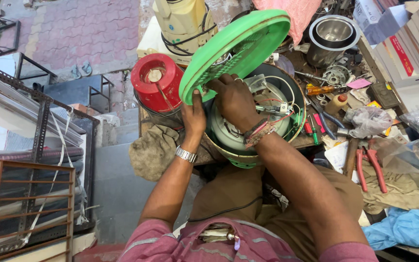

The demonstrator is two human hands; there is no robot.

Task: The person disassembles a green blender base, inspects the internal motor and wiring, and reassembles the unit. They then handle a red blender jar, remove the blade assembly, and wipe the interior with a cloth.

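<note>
At the centre of the frame both hands work on an opened round appliance (248, 138) that sits at the near edge of the cluttered desk (338, 145), against the person's lap. The left hand (193, 116) is closed on the lower rim of a green round cover (241, 46), thumb on its ribbed inner face, holding it tilted up and back so it leans toward the upper middle of the frame. The right hand (235, 102) is curled with its fingers bent down at the cover's lower edge, just above the appliance's grey inner body; whether it pinches anything there cannot be told. Red and white wires (280, 109) run across the body just right of that hand.

Left of the cover stands a red cylinder (157, 82); above it, at the top of the frame, a cream appliance (183, 22). A steel pot (333, 36) stands at the upper right. Red-handled pliers (372, 167) lie on the desk at the right, with screwdrivers (314, 128) nearer the appliance.
</note>
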